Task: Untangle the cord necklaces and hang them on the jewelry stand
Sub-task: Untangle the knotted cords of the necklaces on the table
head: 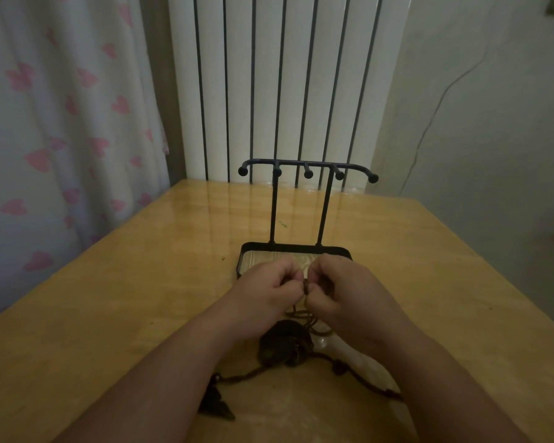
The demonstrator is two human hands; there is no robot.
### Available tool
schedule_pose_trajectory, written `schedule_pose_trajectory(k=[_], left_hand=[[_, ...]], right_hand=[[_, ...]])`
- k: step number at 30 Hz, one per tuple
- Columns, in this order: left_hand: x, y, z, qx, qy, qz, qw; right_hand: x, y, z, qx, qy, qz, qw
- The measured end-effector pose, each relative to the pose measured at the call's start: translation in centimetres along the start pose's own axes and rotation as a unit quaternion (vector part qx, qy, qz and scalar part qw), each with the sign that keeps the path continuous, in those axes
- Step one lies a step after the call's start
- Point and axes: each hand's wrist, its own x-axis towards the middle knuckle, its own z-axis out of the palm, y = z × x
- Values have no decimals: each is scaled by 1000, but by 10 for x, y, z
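Untangling stage: left hand point(269, 289) and right hand point(343, 292), fingers curled, each pinch the cord necklaces point(298, 313) at one knot point(306, 287), just before the jewelry stand point(307, 165), whose hooks are bare; judged best, ease the knot apart with small opposed pulls, never tightening; cords run from the knot toward the viewer to a round pendant point(285, 343); one strand lies crosswise on the wooden table point(141, 298), ending left at a pointed pendant point(215, 401).

No text, label, brand, number or sign can be read anywhere — the curtain point(61, 123) carries only a pattern of pink hearts, not letters — and the jewelry stand point(301, 219) and counter point(141, 298) bear no markings.
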Motion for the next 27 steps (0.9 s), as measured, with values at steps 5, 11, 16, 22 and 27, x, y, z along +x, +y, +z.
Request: schedule_pose_trajectory(k=[5, 11, 16, 22, 27], left_hand=[[-1, 0, 0, -40, -7, -8, 999], [-2, 3, -1, -93, -18, -16, 995], [-3, 3, -1, -101, -27, -18, 994], [-3, 3, 0, -129, -31, -28, 991], [-2, 4, 0, -135, -5, -31, 990]], right_hand=[[0, -2, 0, 59, -5, 15, 998], [-1, -3, 2, 132, 8, 17, 991], [-2, -5, 3, 163, 4, 24, 986], [-1, -7, 4, 193, 6, 30, 981], [-1, -5, 4, 198, 19, 35, 979]])
